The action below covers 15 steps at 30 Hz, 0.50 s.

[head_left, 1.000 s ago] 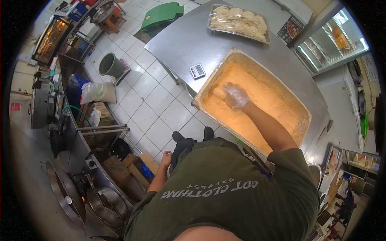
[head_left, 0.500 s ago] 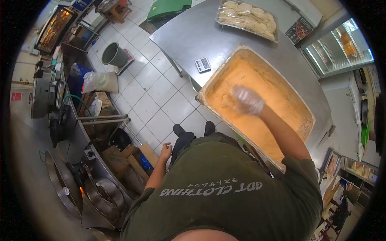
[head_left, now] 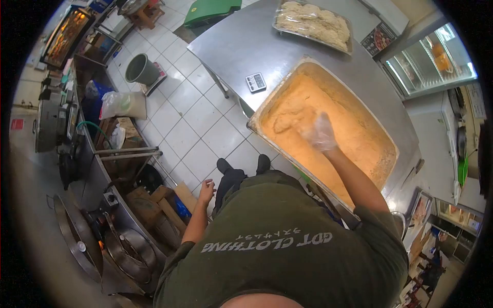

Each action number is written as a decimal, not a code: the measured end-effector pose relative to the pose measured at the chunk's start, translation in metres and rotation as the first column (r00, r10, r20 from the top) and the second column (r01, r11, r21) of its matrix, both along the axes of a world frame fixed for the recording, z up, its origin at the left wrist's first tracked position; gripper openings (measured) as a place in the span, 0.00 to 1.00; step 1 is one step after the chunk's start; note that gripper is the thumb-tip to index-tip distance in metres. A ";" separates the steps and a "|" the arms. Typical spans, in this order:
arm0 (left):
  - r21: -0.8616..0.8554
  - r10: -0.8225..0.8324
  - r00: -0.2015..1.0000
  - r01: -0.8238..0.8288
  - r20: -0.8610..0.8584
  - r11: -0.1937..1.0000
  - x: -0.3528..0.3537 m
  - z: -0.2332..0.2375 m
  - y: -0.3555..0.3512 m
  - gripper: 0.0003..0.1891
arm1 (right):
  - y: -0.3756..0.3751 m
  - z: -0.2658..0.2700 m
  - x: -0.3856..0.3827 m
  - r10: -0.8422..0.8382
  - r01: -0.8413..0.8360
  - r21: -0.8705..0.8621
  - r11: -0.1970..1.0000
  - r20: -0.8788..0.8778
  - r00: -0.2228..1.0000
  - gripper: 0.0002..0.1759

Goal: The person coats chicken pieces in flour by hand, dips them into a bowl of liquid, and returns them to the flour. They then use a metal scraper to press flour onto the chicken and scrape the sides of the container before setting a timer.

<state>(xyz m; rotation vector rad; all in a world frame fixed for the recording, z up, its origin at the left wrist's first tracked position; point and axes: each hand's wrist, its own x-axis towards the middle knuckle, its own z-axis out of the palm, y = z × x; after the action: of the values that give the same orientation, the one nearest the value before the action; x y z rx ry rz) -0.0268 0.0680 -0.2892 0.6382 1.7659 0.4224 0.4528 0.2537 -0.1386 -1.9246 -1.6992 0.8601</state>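
A large rectangular tray (head_left: 263, 110) of orange powder (head_left: 354, 138) rests on the steel table. My right hand (head_left: 322, 134), in a clear plastic glove, is in the powder near the tray's middle. Its thumb side shows, while the other fingers are blurred against the powder, so whether they hold anything cannot be made out. Beside them the powder has a ridged, disturbed patch (head_left: 290, 120). My left hand (head_left: 207, 190) hangs bare at my side, away from the table, its fingers loosely bent and apart with nothing in them.
On the steel table (head_left: 226, 51) are a small digital timer (head_left: 256, 82) and a film-wrapped tray of pale food (head_left: 313, 25). A grey bucket (head_left: 143, 70) stands on the tiled floor. Cookware (head_left: 131, 251) lies along the left counter. A glass-door fridge (head_left: 431, 61) is at the right.
My right hand has shifted slightly within the tray, and its thumb now stands apart from the blurred fingers. The view has moved a little. My left hand hangs as before.
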 end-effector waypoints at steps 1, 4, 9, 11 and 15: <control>0.017 -0.005 1.000 0.005 0.005 1.000 0.002 -0.003 0.001 0.20 | -0.009 -0.003 0.000 -0.056 0.059 -0.011 0.998 0.185 0.981 0.17; 0.019 -0.042 0.999 0.042 0.009 0.999 0.004 -0.009 -0.004 0.20 | -0.021 -0.010 -0.011 -0.121 0.102 -0.337 0.936 -0.034 0.992 0.19; -0.021 -0.075 0.997 0.074 -0.013 0.997 0.002 -0.016 -0.019 0.19 | -0.016 -0.017 -0.031 0.390 -0.316 -0.229 0.921 0.493 0.778 0.23; -0.026 -0.053 0.999 0.053 -0.001 0.998 -0.003 -0.021 -0.026 0.19 | -0.006 -0.010 -0.035 0.508 -0.472 -0.286 0.834 0.732 0.453 0.24; -0.056 -0.011 1.000 0.012 0.010 0.998 -0.003 -0.011 -0.039 0.20 | 0.018 0.056 -0.028 0.656 -0.427 -0.548 0.719 0.738 0.157 0.24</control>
<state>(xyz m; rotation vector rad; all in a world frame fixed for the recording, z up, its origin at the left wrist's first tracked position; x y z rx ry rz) -0.0302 0.0293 -0.3006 0.6057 1.7579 0.3661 0.4251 0.2720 -0.0829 -2.0383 -3.2847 0.0033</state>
